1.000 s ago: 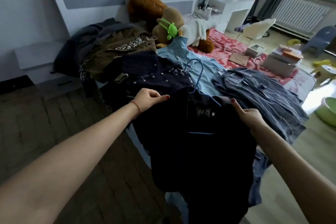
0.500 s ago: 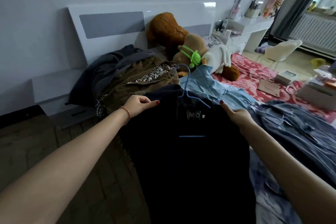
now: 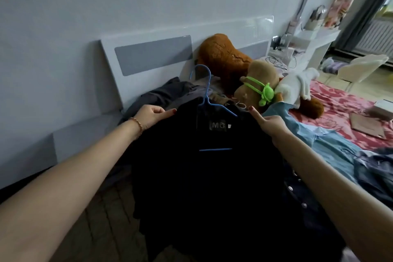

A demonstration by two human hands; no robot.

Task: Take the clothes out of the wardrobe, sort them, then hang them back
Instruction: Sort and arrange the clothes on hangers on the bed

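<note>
1. A person holds up a dark garment (image 3: pixel 212 187) on a blue hanger (image 3: pixel 207 100), filling the centre of the view, between both outstretched arms

2. The left hand (image 3: pixel 152 116), at nine o'clock from the collar, pinches the left shoulder of the garment, fingers (image 3: pixel 168 112) closed onto the cloth

3. The right hand (image 3: pixel 269 124), at three o'clock from the collar, grips the right shoulder; its fingers are folded around the fabric edge, one fingertip pointing up

4. The hanger hook rises at twelve o'clock, free of any rail; a label reading MG (image 3: pixel 218 126) sits just below it

5. Beyond, at one o'clock, lies a bed (image 3: pixel 340 108) with a brown plush toy (image 3: pixel 225 59), a pale blue shirt (image 3: pixel 308 134) and a heap of other clothes (image 3: pixel 170 93)

6. The garment looks soft, limp and light; it would likely slide off the thin hanger if tilted

7. The safest hold is probably the hook or both shoulder seams, keeping the hanger level
</note>
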